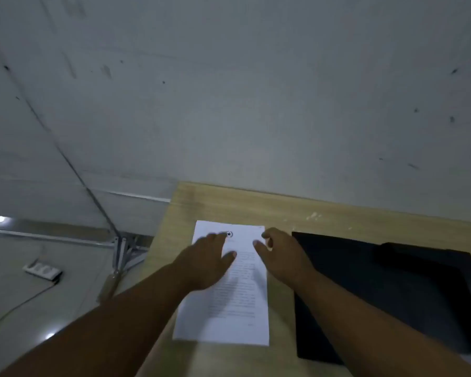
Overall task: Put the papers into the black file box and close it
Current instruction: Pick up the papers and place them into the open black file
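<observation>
White printed papers (237, 303) with a star emblem at the top lie flat on the light wooden table (229, 205). My left hand (207, 262) hovers over or rests on their upper left part, fingers spread. My right hand (280, 257) is over the papers' upper right edge, fingers loosely curled, holding nothing. The black file box (392, 289) lies flat and closed just right of the papers, with its flap clasp toward the far right; my right forearm crosses its near left corner.
A grey wall rises right behind the table. To the left, beyond the table's edge, is the floor with a white power strip (42, 271) and its cable, plus a metal frame leg (120, 251).
</observation>
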`<state>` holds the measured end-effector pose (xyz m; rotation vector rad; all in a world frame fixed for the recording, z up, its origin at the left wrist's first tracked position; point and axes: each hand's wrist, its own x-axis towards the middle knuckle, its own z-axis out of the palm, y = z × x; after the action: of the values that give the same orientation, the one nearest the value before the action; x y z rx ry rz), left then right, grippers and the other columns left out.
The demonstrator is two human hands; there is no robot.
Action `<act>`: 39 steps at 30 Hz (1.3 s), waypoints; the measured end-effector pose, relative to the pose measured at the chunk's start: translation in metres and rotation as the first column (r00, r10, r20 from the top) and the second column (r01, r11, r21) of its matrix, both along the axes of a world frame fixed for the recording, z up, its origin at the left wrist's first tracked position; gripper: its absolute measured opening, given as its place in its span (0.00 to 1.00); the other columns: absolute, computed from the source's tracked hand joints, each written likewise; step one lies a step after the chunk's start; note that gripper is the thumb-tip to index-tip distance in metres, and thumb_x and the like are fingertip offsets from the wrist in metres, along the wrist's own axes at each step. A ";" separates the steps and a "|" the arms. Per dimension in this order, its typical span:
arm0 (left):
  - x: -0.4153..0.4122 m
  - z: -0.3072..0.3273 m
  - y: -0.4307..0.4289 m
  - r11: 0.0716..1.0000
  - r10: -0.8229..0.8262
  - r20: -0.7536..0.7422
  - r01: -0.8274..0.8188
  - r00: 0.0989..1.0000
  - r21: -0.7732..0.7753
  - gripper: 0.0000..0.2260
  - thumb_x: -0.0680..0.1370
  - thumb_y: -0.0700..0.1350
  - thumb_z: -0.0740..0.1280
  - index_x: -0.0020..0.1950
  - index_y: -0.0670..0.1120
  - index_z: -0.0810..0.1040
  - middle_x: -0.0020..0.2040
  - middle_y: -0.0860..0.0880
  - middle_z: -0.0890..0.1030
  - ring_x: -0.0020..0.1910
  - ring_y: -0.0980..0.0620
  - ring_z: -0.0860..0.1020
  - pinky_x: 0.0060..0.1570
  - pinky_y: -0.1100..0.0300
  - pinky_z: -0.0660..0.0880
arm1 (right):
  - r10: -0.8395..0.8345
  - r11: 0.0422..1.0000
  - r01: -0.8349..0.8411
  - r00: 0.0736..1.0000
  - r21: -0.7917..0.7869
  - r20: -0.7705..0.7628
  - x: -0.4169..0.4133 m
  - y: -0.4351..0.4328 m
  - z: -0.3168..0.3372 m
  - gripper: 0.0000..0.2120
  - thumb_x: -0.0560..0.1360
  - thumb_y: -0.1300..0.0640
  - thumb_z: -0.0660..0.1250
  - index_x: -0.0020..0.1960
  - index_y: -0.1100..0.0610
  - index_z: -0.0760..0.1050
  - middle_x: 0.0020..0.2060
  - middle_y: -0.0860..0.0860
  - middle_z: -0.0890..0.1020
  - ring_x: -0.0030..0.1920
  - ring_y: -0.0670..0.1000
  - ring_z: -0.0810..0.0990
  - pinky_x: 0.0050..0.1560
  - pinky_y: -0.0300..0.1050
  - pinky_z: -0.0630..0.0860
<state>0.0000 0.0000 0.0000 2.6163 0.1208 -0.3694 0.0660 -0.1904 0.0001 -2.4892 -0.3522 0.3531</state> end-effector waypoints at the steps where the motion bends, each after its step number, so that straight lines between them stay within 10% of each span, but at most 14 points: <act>1: -0.006 -0.008 -0.002 1.000 -0.020 -0.070 0.019 0.997 -0.020 0.30 0.82 0.60 0.55 0.80 0.46 0.57 0.79 0.44 0.65 0.76 0.44 0.64 0.73 0.47 0.63 | -0.002 1.000 0.001 0.999 -0.025 -0.051 -0.006 0.000 -0.009 0.23 0.78 0.42 0.62 0.67 0.55 0.73 0.62 0.53 0.79 0.58 0.52 0.79 0.52 0.45 0.74; 9: -0.045 -0.069 -0.006 0.982 -0.113 -0.209 0.141 0.971 0.124 0.29 0.80 0.61 0.55 0.75 0.45 0.63 0.73 0.44 0.68 0.71 0.43 0.66 0.66 0.45 0.71 | -0.098 0.992 0.067 0.944 -0.107 -0.316 -0.058 -0.011 -0.070 0.24 0.76 0.43 0.62 0.68 0.53 0.68 0.61 0.54 0.76 0.57 0.54 0.78 0.56 0.51 0.78; 14: -0.062 -0.087 -0.008 0.944 -0.160 -0.300 0.235 0.940 0.232 0.35 0.79 0.63 0.55 0.81 0.47 0.52 0.83 0.41 0.47 0.81 0.40 0.47 0.75 0.41 0.57 | -0.220 0.976 0.205 0.916 -0.078 -0.335 -0.075 -0.007 -0.093 0.22 0.75 0.44 0.63 0.65 0.53 0.70 0.57 0.53 0.79 0.54 0.53 0.79 0.55 0.52 0.79; 21: -0.063 -0.091 -0.008 0.940 -0.167 -0.345 0.255 0.924 0.227 0.38 0.79 0.66 0.54 0.82 0.49 0.44 0.82 0.42 0.40 0.81 0.41 0.41 0.76 0.40 0.49 | -0.333 0.766 0.614 0.630 0.188 -0.701 -0.067 -0.003 -0.087 0.14 0.78 0.50 0.63 0.52 0.60 0.80 0.50 0.57 0.85 0.49 0.58 0.84 0.54 0.58 0.82; 27: -0.062 -0.093 -0.011 0.956 -0.131 -0.346 0.211 0.929 0.204 0.38 0.78 0.66 0.56 0.82 0.50 0.46 0.83 0.44 0.40 0.81 0.41 0.41 0.77 0.40 0.49 | -0.372 0.877 0.462 0.827 0.132 -0.421 -0.087 0.004 -0.090 0.12 0.82 0.59 0.52 0.48 0.56 0.74 0.40 0.48 0.79 0.39 0.44 0.77 0.33 0.38 0.70; 32: -0.064 -0.097 -0.010 0.964 -0.107 -0.302 0.173 0.947 0.202 0.36 0.79 0.65 0.55 0.82 0.51 0.49 0.83 0.45 0.42 0.81 0.43 0.42 0.77 0.42 0.50 | -0.446 0.783 0.584 0.769 0.216 -0.458 -0.093 -0.010 -0.102 0.10 0.81 0.61 0.60 0.48 0.57 0.80 0.45 0.53 0.84 0.41 0.47 0.80 0.35 0.38 0.73; 39: -0.064 -0.096 -0.024 0.954 0.299 -0.006 -0.299 0.954 0.023 0.37 0.75 0.68 0.55 0.76 0.45 0.62 0.77 0.39 0.64 0.76 0.39 0.62 0.72 0.41 0.65 | -0.395 0.586 0.727 0.642 0.358 -0.657 -0.087 -0.043 -0.092 0.07 0.80 0.61 0.65 0.52 0.52 0.81 0.46 0.49 0.84 0.48 0.51 0.82 0.47 0.45 0.80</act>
<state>-0.0643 -0.0244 -0.0965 2.5640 0.5205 -0.2730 -0.0208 -0.2336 -0.0915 -1.6330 0.5350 0.5083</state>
